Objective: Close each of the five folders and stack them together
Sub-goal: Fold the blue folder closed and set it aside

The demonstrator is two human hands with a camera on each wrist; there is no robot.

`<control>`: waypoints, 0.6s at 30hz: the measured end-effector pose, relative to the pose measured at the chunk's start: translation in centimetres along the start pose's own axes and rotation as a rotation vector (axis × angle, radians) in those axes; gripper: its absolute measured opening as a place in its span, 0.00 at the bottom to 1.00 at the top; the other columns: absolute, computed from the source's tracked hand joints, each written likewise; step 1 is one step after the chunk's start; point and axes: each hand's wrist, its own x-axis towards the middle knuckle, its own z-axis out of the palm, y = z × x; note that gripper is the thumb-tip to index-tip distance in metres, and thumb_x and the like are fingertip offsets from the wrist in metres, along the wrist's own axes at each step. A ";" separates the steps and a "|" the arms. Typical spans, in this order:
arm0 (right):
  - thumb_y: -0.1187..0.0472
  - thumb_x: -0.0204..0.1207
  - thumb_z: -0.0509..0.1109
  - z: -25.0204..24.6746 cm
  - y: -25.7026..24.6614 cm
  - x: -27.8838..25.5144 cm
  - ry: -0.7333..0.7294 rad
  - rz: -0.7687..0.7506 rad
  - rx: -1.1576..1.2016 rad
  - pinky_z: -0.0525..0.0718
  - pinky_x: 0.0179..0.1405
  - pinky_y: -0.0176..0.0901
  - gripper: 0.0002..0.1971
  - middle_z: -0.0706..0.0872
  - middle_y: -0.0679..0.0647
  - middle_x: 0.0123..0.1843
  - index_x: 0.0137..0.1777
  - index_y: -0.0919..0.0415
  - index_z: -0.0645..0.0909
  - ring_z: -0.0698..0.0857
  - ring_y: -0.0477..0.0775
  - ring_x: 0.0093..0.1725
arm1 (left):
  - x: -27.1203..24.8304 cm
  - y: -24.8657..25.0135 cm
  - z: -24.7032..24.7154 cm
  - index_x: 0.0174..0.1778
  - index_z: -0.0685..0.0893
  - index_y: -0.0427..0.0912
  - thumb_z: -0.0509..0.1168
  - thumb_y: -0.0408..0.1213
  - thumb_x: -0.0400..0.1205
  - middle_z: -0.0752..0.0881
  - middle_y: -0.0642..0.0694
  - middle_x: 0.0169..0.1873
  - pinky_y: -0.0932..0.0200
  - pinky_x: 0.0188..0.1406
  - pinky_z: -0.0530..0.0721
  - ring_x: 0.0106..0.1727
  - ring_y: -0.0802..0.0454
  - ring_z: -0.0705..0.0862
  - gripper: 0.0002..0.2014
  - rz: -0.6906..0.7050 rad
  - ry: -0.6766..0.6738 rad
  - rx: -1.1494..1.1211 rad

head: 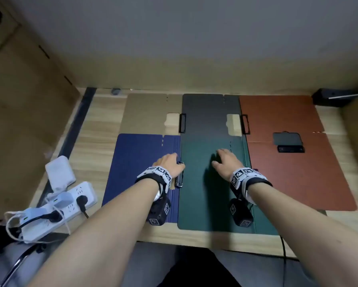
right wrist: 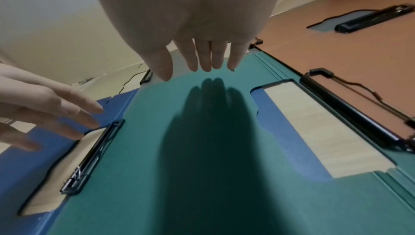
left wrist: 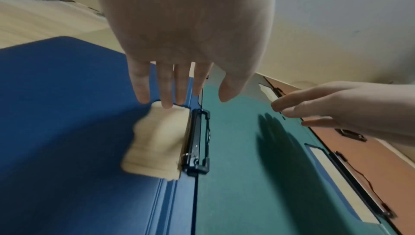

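- We are seeing the green folder (head: 205, 183) showing a matt, finely grained card face.
- We are seeing its black clip (left wrist: 197, 141) gleaming like glossy metal.
- We are seeing the bench (head: 95, 129) showing pale, smooth wood grain.
- We are seeing the power strip (head: 55, 212) looking like smooth white plastic.

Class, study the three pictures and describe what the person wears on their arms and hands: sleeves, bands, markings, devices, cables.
Both forearms are bare, with no sleeves and no gloves. The left hand and right hand each sit ahead of a wristband of white blocks printed with black square-patterned markers, on a black strap. Under each wrist hangs a black box-shaped camera unit bearing similar markers. No rings show.
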 end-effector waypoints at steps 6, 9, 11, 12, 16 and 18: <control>0.54 0.81 0.63 0.2 0.8 0.9 -0.017 -0.032 -0.029 0.61 0.83 0.52 0.32 0.56 0.58 0.87 0.83 0.61 0.60 0.58 0.60 0.85 | 0.5 -0.4 1.4 0.66 0.78 0.45 0.65 0.50 0.79 0.77 0.45 0.64 0.51 0.49 0.79 0.59 0.44 0.81 0.21 -0.066 0.060 0.029; 0.55 0.81 0.64 0.1 1.1 1.4 0.004 -0.039 -0.052 0.61 0.83 0.52 0.32 0.54 0.57 0.88 0.84 0.60 0.59 0.57 0.60 0.86 | 0.8 -0.5 1.8 0.62 0.80 0.44 0.65 0.52 0.79 0.79 0.45 0.61 0.51 0.50 0.80 0.58 0.44 0.81 0.20 -0.085 0.081 0.050; 0.55 0.81 0.64 0.2 1.1 1.6 0.001 -0.037 -0.053 0.61 0.83 0.52 0.33 0.53 0.56 0.88 0.84 0.60 0.58 0.56 0.59 0.86 | 1.0 -0.4 2.2 0.59 0.81 0.43 0.66 0.55 0.78 0.81 0.45 0.58 0.51 0.50 0.81 0.57 0.43 0.82 0.21 -0.080 0.072 0.085; 0.55 0.82 0.64 0.3 1.2 1.7 0.003 -0.041 -0.047 0.60 0.84 0.52 0.33 0.53 0.56 0.88 0.85 0.60 0.57 0.56 0.59 0.86 | 1.1 -0.4 2.4 0.57 0.81 0.43 0.66 0.57 0.78 0.82 0.46 0.56 0.52 0.49 0.81 0.56 0.43 0.83 0.22 -0.071 0.069 0.111; 0.53 0.83 0.62 1.5 1.8 1.8 0.024 -0.064 -0.076 0.55 0.84 0.51 0.34 0.48 0.56 0.89 0.85 0.60 0.54 0.49 0.57 0.87 | 1.5 -0.6 3.1 0.47 0.79 0.44 0.60 0.61 0.79 0.84 0.46 0.50 0.55 0.40 0.76 0.44 0.44 0.82 0.21 -0.059 0.057 0.263; 0.47 0.82 0.63 2.1 1.9 1.9 0.024 -0.069 -0.111 0.52 0.85 0.51 0.38 0.44 0.55 0.89 0.86 0.59 0.51 0.46 0.56 0.88 | 1.3 -0.4 3.3 0.42 0.77 0.43 0.56 0.60 0.82 0.82 0.45 0.43 0.55 0.38 0.74 0.40 0.44 0.79 0.22 -0.037 0.038 0.342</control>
